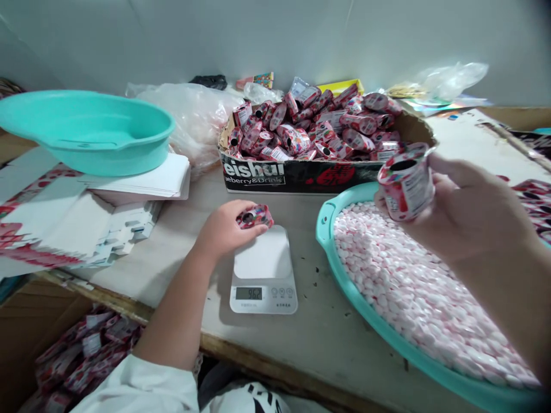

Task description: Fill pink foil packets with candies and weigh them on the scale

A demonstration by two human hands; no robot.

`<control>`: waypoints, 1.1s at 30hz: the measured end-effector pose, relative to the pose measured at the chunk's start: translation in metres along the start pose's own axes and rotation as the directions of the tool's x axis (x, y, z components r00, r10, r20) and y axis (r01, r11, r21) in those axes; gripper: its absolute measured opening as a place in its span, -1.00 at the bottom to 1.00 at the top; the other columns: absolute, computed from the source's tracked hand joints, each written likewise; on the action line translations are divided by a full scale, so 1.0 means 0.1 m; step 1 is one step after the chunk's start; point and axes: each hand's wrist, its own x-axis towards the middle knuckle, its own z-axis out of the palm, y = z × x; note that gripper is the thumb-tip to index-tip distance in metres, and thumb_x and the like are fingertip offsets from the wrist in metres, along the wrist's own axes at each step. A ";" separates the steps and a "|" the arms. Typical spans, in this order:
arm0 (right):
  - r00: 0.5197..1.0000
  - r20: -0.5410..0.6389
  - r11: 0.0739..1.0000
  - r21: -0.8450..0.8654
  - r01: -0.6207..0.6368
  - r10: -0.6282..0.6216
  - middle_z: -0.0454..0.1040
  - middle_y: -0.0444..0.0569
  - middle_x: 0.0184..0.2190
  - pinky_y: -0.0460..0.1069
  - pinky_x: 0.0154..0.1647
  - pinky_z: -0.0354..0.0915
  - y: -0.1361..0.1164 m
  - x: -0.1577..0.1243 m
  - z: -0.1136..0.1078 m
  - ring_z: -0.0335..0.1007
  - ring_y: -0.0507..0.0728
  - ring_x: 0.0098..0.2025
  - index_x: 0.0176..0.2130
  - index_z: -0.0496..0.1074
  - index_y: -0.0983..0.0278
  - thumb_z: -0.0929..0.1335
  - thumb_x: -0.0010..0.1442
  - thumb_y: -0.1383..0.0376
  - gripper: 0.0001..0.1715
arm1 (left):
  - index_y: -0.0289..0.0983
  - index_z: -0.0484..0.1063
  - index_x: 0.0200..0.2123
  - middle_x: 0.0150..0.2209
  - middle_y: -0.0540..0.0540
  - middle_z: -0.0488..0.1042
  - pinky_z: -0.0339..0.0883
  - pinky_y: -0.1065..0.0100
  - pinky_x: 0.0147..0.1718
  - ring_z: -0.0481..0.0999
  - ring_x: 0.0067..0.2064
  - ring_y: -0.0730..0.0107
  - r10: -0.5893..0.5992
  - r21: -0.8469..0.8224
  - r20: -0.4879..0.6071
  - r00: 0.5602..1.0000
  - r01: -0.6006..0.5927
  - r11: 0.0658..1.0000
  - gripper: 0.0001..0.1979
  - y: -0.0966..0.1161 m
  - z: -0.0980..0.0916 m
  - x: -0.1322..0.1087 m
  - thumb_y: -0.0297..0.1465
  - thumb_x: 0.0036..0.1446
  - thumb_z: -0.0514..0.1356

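Above the back edge of a white digital kitchen scale [263, 265], my left hand [226, 228] grips a small red-pink printed carton [260, 215] with a dark round hole in it. The scale's display reads something like 962. Over the far part of a turquoise basin [329, 229] full of pale pink-white candies [400, 275], my right hand [469, 201] holds up another printed carton [408, 186], its dark opening tilted toward me. Whether anything is inside either carton cannot be made out.
Behind the scale stands a black cardboard box [297, 178] heaped with similar cartons. An oval turquoise basin [129, 155] rests on white flat card stacks [172, 180] at left. More cartons [90, 350] lie in a box below the table edge. Plastic bags [189, 115] lie behind.
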 end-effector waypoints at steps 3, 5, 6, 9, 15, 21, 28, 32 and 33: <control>0.895 0.230 0.778 0.443 -0.445 0.382 0.52 0.03 -0.04 -0.15 -0.40 0.19 -0.12 -0.01 0.01 0.46 -0.13 -0.23 -0.29 0.48 0.47 0.08 0.32 0.36 -0.53 | -0.25 0.57 -0.09 -0.13 -0.15 0.62 0.43 0.21 -0.12 0.58 -0.14 0.16 -0.092 0.026 -0.186 0.978 0.099 0.995 -0.59 -0.06 -0.05 0.00 -0.19 0.01 0.42; 0.834 0.286 0.616 0.570 -0.544 0.472 0.52 0.01 -0.04 -0.20 -0.46 0.27 -0.18 -0.07 0.04 0.49 -0.05 -0.22 -0.26 0.50 0.39 0.24 0.16 0.35 -0.72 | -0.21 0.57 -0.07 -0.10 -0.13 0.61 0.42 0.23 -0.13 0.57 -0.10 0.16 -0.153 0.089 -0.240 0.959 0.179 0.980 -0.60 -0.09 -0.09 0.00 -0.19 0.03 0.40; 0.821 0.299 0.581 0.591 -0.560 0.486 0.52 -0.01 -0.04 -0.21 -0.47 0.33 -0.20 -0.11 0.05 0.50 -0.01 -0.21 -0.26 0.51 0.35 0.32 0.07 0.33 -0.77 | -0.19 0.57 -0.06 -0.09 -0.12 0.61 0.40 0.25 -0.14 0.57 -0.09 0.17 -0.187 0.123 -0.249 0.950 0.222 0.967 -0.61 -0.11 -0.11 0.00 -0.19 0.04 0.39; 0.787 0.353 0.520 0.603 -0.605 0.506 0.49 -0.05 0.04 -0.21 -0.42 0.44 -0.25 -0.19 0.10 0.50 0.04 -0.18 -0.28 0.49 0.29 0.49 -0.20 0.34 -0.63 | -0.16 0.58 -0.09 -0.11 -0.08 0.62 0.37 0.29 -0.22 0.58 -0.12 0.18 -0.284 0.191 -0.242 0.928 0.333 0.923 -0.67 -0.13 -0.18 -0.01 -0.21 0.06 0.37; 0.793 0.448 0.552 0.570 -0.609 0.413 0.50 0.00 -0.09 -0.19 -0.31 0.47 -0.28 -0.27 0.21 0.45 0.02 -0.22 -0.21 0.52 0.27 0.61 -0.34 0.29 -0.40 | -0.16 0.55 -0.13 -0.11 -0.11 0.64 0.30 0.28 -0.32 0.59 -0.14 0.13 -0.453 0.320 -0.202 0.868 0.496 0.807 -0.71 -0.18 -0.23 0.00 -0.20 0.09 0.31; 0.798 0.522 0.596 0.550 -0.585 0.301 0.50 -0.07 -0.14 -0.10 -0.27 0.50 -0.27 -0.39 0.30 0.47 0.02 -0.26 0.02 0.44 0.12 0.63 -0.22 0.26 -0.21 | -0.13 0.53 -0.12 -0.12 -0.12 0.63 0.32 0.28 -0.30 0.59 -0.13 0.10 -0.505 0.431 -0.175 0.845 0.527 0.732 -0.73 -0.31 -0.18 0.01 -0.22 0.09 0.27; 0.798 0.582 0.708 0.497 -0.501 0.157 0.49 -0.09 -0.23 -0.14 -0.30 0.47 -0.29 -0.50 0.38 0.49 0.02 -0.26 0.08 0.32 0.12 0.59 -0.08 0.20 -0.22 | -0.10 0.52 -0.12 -0.09 -0.11 0.63 0.35 0.28 -0.30 0.59 -0.10 0.09 -0.503 0.454 -0.111 0.857 0.494 0.742 -0.75 -0.35 -0.14 0.02 -0.27 0.10 0.22; 0.823 0.566 0.839 0.421 -0.345 0.054 0.48 -0.12 -0.27 -0.08 -0.31 0.45 -0.21 -0.56 0.43 0.49 0.04 -0.31 -0.15 0.23 0.21 0.56 -0.02 0.14 -0.42 | -0.11 0.51 -0.19 -0.13 -0.11 0.63 0.35 0.28 -0.32 0.60 -0.11 0.07 -0.520 0.469 -0.068 0.851 0.488 0.737 -0.80 -0.34 -0.11 0.03 -0.30 0.07 0.21; 0.838 0.545 0.890 0.371 -0.266 0.023 0.47 -0.11 -0.27 -0.07 -0.30 0.43 -0.19 -0.57 0.44 0.48 0.04 -0.30 -0.19 0.24 0.24 0.55 -0.02 0.13 -0.45 | -0.11 0.50 -0.19 -0.13 -0.11 0.63 0.35 0.28 -0.32 0.60 -0.10 0.06 -0.523 0.471 -0.059 0.850 0.486 0.736 -0.79 -0.34 -0.10 0.03 -0.30 0.07 0.20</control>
